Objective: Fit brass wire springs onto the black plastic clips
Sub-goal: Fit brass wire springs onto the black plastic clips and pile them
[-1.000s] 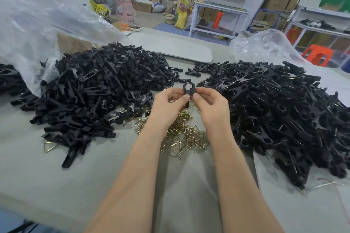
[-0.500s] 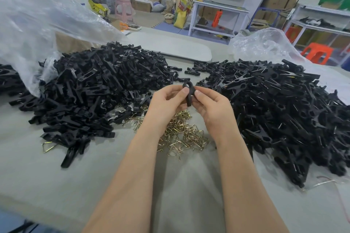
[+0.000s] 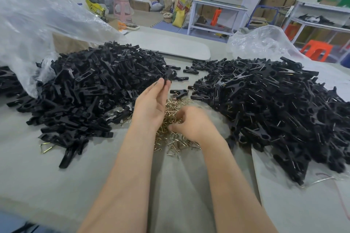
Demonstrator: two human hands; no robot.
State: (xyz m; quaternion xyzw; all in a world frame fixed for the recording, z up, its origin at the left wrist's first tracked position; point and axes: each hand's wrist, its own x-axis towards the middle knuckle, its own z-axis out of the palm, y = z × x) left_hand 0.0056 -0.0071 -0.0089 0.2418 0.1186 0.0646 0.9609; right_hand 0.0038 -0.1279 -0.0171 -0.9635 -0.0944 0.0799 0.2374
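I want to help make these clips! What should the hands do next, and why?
Probably the right hand should pinch one spring out of the brass spring pile and bring it up to the black clip. The left hand holds that clip at its fingertips, ready, and the right hand's curled fingers are down among the springs; whether they have caught one is hidden.

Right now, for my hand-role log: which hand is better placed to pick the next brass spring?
Right: the right hand is in the brass spring pile, while the left hand pinches a black clip.
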